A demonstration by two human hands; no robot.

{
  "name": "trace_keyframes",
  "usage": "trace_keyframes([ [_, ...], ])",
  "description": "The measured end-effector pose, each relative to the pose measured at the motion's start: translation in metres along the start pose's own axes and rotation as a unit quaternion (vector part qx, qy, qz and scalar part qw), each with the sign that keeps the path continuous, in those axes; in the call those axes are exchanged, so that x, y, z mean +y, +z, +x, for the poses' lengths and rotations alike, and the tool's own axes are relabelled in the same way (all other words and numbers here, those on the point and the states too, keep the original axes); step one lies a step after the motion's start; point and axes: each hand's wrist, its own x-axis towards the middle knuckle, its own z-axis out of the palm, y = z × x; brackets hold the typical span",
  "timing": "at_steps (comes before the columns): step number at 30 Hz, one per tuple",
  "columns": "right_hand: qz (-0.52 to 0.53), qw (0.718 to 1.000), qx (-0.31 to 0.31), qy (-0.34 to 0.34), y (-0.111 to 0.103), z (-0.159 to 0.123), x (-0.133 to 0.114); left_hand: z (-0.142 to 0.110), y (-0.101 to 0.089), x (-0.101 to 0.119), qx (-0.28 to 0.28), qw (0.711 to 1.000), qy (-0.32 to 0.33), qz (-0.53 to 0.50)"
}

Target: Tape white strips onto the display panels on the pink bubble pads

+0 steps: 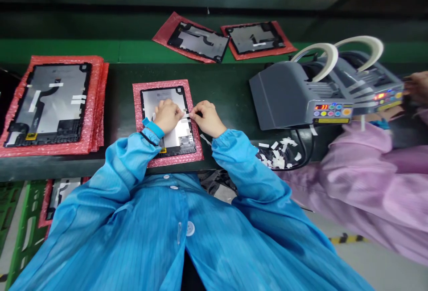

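A tablet screen panel (pixel 172 135) with a black frame and silver back lies on a pink bubble-wrap sheet (pixel 197 148) in front of me. My left hand (pixel 168 116) rests over the panel, its fingers bent and its thumb and index finger closed at a small strip of white tape (pixel 186 116). From the right, my right hand (pixel 207 118) pinches the same strip at the panel's right edge. The left hand covers the middle of the panel, so whatever lies beneath it is hidden. A blue band circles my left wrist.
Stacked panels on bubble wrap (pixel 96 104) stand at the left. Two more wrapped panels (pixel 200 41) lie at the back. Grey tape dispensers (pixel 281 95) stand right, behind scattered white tape pieces (pixel 279 155). A co-worker's pink sleeve (pixel 357 166) is at the far right.
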Motion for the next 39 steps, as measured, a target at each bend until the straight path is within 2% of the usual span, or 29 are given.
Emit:
trace_keyframes([
  [5,-0.057,0.998,0.010,0.001,0.010,0.002,0.010,-0.002,0.004,0.006,0.002,0.999,-0.011,0.042],
  [10,-0.078,0.997,0.006,0.006,0.012,0.005,0.009,-0.003,0.004,0.007,-0.004,0.998,-0.010,0.057],
  [17,-0.103,0.993,-0.033,0.041,0.000,0.012,0.010,-0.005,0.004,0.006,0.017,0.998,-0.007,0.056],
  [19,-0.110,0.994,-0.007,0.027,-0.003,0.004,0.008,-0.005,0.004,0.005,0.023,0.998,-0.014,0.050],
  [22,-0.119,0.992,0.033,-0.034,0.002,-0.018,-0.001,-0.003,0.007,0.006,0.027,0.999,-0.017,0.040],
  [25,-0.143,0.988,0.027,-0.052,0.014,-0.039,-0.011,-0.002,0.007,0.006,0.036,0.998,-0.013,0.041],
  [29,-0.146,0.989,0.006,-0.018,0.012,-0.039,-0.014,-0.022,-0.011,-0.010,0.075,0.994,-0.028,0.072],
  [32,-0.115,0.992,0.027,0.046,0.000,-0.020,-0.012,-0.054,-0.032,-0.033,0.122,0.979,-0.115,0.120],
  [35,-0.095,0.987,0.029,0.124,-0.003,0.002,-0.016,-0.079,-0.040,-0.048,0.090,0.965,-0.188,0.158],
  [37,-0.074,0.985,0.005,0.157,0.000,0.013,-0.021,-0.086,-0.037,-0.051,0.056,0.967,-0.187,0.162],
  [39,-0.002,0.986,0.008,0.169,0.005,0.016,-0.025,-0.086,-0.031,-0.050,0.044,0.972,-0.172,0.154],
])
